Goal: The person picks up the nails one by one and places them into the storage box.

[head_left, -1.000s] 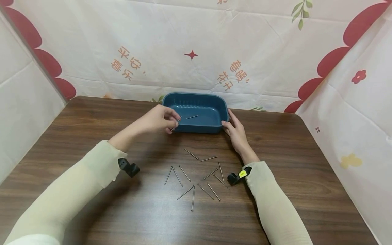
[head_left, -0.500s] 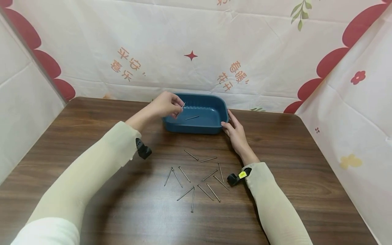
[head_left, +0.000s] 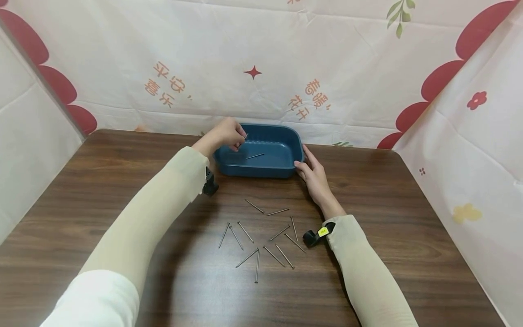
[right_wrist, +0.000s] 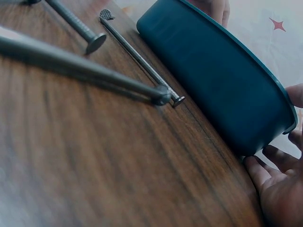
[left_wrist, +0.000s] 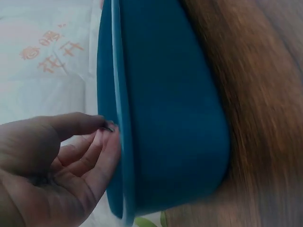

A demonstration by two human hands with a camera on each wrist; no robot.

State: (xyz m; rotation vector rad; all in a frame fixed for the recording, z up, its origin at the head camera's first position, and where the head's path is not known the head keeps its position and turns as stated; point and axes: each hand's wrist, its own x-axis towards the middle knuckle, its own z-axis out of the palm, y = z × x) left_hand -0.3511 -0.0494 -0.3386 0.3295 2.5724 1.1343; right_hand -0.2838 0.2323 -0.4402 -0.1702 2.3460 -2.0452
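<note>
My left hand (head_left: 226, 133) is over the left end of a deep blue plastic tray (head_left: 257, 172), pinching a nail (head_left: 246, 136) between thumb and fingertips. In the left wrist view only the end of that nail (left_wrist: 109, 126) shows, close by the tray's rim. One loose nail (head_left: 255, 156) lies on the tray's floor. At the opposite end, my right hand (head_left: 316, 179) holds the tray's right front corner, thumb at the rim. The right wrist view shows its fingers (right_wrist: 258, 172) low against the tray's outer wall.
Several nails (head_left: 254, 206) lie scattered on the brown wooden table (head_left: 122, 181) in front of the tray. A printed cloth (head_left: 229, 36) hangs right behind it, with more cloth at both sides. Dark cameras (head_left: 312, 238) sit on the wrists.
My left hand has moved from the tray's front left corner up and over its left end, keeping the nail. My right hand and the tray have stayed put.
</note>
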